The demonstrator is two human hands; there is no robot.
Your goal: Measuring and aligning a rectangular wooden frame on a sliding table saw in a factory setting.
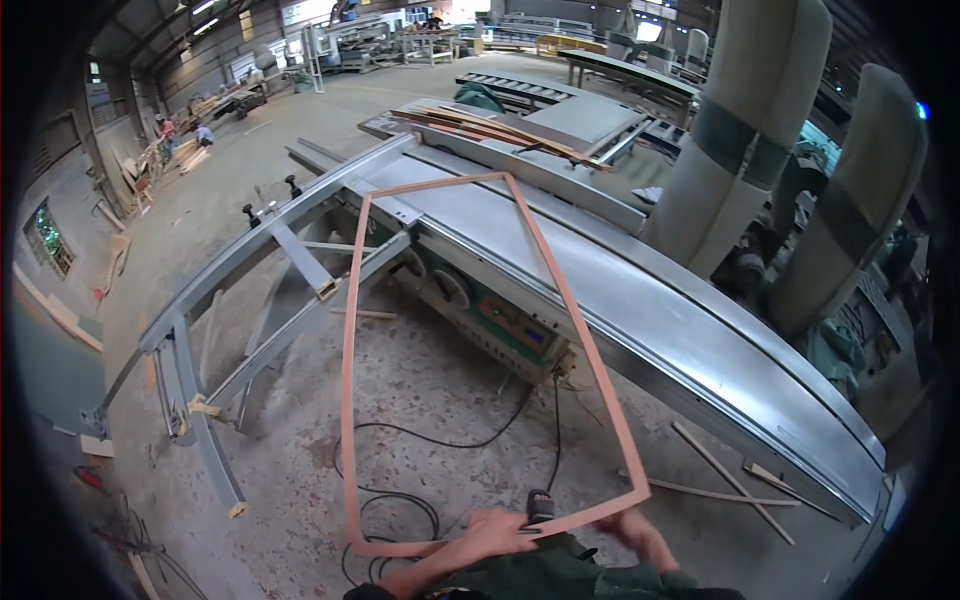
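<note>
A large, thin, reddish-brown wooden frame (352,330) stretches away from my body, its far end over the metal bed of a sliding table saw (600,260). My left hand (495,535) is closed over the near rail, left of its middle. At the near right corner, my right hand (630,527) grips the same frame from below, with its fingers partly hidden by the wood. A small dark thing shows beside my left fingertips; I cannot make out what it is. My sandalled foot (540,505) shows just beyond the near rail.
The saw's grey outrigger frame (290,215) reaches out on the left. Black cables (400,495) loop across the concrete floor. Loose wood strips (735,485) lie at right, and more strips (480,125) rest behind the saw. Large dust bags (745,130) stand at far right.
</note>
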